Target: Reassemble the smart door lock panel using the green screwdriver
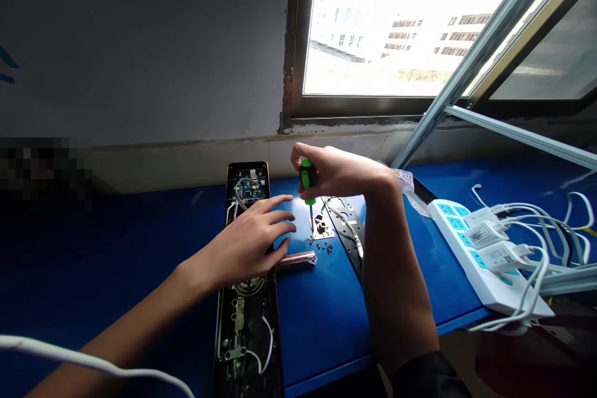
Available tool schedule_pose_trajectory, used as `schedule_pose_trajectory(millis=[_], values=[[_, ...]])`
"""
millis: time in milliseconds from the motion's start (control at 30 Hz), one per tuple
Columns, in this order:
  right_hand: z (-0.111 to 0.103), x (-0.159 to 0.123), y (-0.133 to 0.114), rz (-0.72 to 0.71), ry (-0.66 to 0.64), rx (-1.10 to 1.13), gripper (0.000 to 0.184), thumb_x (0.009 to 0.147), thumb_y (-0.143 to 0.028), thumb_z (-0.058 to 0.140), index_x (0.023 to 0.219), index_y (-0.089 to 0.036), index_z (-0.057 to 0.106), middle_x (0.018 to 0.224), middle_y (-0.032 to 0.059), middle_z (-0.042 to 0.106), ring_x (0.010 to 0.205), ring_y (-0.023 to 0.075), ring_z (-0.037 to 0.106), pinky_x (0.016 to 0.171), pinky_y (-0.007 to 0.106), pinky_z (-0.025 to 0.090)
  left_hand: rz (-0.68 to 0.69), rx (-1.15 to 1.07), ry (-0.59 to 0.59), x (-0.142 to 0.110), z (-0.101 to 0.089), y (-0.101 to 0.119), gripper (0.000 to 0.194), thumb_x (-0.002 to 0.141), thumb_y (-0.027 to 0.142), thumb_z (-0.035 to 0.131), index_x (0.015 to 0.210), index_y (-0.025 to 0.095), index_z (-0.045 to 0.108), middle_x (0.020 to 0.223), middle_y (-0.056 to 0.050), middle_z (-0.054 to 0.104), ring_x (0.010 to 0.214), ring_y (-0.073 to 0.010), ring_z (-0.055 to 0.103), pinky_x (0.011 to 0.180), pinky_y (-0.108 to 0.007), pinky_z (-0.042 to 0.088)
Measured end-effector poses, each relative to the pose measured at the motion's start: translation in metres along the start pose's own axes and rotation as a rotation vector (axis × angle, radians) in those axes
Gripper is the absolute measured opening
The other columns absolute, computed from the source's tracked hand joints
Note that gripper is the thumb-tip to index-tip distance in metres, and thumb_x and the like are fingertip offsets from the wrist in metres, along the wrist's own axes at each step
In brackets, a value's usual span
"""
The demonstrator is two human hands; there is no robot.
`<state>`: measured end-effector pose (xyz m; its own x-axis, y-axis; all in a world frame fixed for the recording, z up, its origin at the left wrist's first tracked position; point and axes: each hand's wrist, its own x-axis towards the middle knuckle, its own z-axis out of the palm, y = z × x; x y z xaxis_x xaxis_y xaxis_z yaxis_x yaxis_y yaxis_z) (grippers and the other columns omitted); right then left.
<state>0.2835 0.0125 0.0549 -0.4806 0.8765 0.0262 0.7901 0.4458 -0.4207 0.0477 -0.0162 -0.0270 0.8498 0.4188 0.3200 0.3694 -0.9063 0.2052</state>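
My right hand [333, 171] grips a green and black screwdriver [308, 174], its shaft pointing down at the edge of a small metal plate [325, 235] with a round part in its middle. Several tiny dark screws [329, 249] lie loose just in front of that plate. Fingers apart, my left hand [256, 236] reaches over a long black device housing [276, 348] and appears to hold nothing. Inside the housing a circuit board [249, 186], a latch mechanism [237, 348] and white wires show. A shiny pinkish bar [298, 259] lies beside it, partly behind my left fingers.
A black panel with holes [345, 224] and a white cable lies right of the plate, partly behind my right forearm. Farther right sits a white power strip [459, 249] with plugged adapters. A metal frame bar [466, 74] slants across the window. A white cable [93, 365] crosses the lower left.
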Motion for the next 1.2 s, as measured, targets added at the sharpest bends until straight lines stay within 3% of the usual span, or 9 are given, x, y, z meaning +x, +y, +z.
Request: schedule_pose_trajectory(millis=[333,533,700,833,1000,1200], values=[[0.001,0.003,-0.006,-0.013,0.018,-0.011,0.043,0.078,-0.023,0.079,0.112,-0.025,0.053,0.084,-0.0013,0.064,0.067,0.014,0.053,0.055,0.028,0.041,-0.011,-0.023,0.003,-0.001,-0.003,-0.001,0.024,0.102,0.022,0.055,0.113,0.019,0.076,0.127,-0.01,0.074,0.151,-0.0328,0.044,0.12,-0.053,0.049],[-0.002,-0.002,-0.017,-0.098,0.161,0.092,0.038,0.082,-0.022,0.075,0.111,-0.025,0.052,0.082,-0.0024,0.063,0.065,0.0126,0.056,0.053,0.026,0.043,-0.054,-0.091,0.105,-0.006,-0.02,-0.01,0.022,0.1,0.022,0.059,0.114,0.02,0.076,0.132,-0.011,0.07,0.148,-0.0321,0.044,0.12,-0.051,0.049],[-0.002,-0.005,-0.033,-0.222,0.295,0.361,0.041,0.087,-0.028,0.075,0.12,-0.026,0.05,0.077,-0.006,0.056,0.062,0.0114,0.06,0.05,0.023,0.05,-0.055,-0.174,0.077,-0.023,-0.045,-0.018,0.033,0.092,0.027,0.072,0.125,0.022,0.073,0.128,-0.01,0.069,0.128,-0.0283,0.056,0.105,-0.044,0.056],[0.0,-0.005,-0.048,-0.315,0.399,0.482,0.045,0.088,-0.041,0.076,0.122,-0.027,0.05,0.084,-0.0044,0.06,0.071,0.015,0.07,0.059,0.027,0.063,-0.11,-0.23,0.038,-0.034,-0.058,-0.022,0.036,0.091,0.038,0.079,0.122,0.022,0.075,0.111,-0.007,0.074,0.106,-0.023,0.063,0.097,-0.039,0.056],[0.007,0.0,-0.06,-0.371,0.566,0.534,0.052,0.086,-0.05,0.08,0.123,-0.03,0.05,0.097,-0.0007,0.063,0.078,0.0189,0.076,0.065,0.034,0.07,-0.164,-0.347,0.015,-0.033,-0.058,-0.023,0.026,0.096,0.04,0.074,0.113,0.02,0.079,0.096,-0.005,0.075,0.089,-0.0183,0.066,0.081,-0.031,0.053],[0.009,0.003,-0.064,-0.38,0.611,0.548,0.054,0.081,-0.051,0.085,0.121,-0.03,0.054,0.101,-0.0004,0.065,0.074,0.0172,0.076,0.065,0.034,0.072,-0.24,-0.464,0.022,-0.032,-0.052,-0.026,0.018,0.098,0.033,0.071,0.098,0.018,0.081,0.088,-0.003,0.077,0.077,-0.0147,0.068,0.068,-0.026,0.049]])
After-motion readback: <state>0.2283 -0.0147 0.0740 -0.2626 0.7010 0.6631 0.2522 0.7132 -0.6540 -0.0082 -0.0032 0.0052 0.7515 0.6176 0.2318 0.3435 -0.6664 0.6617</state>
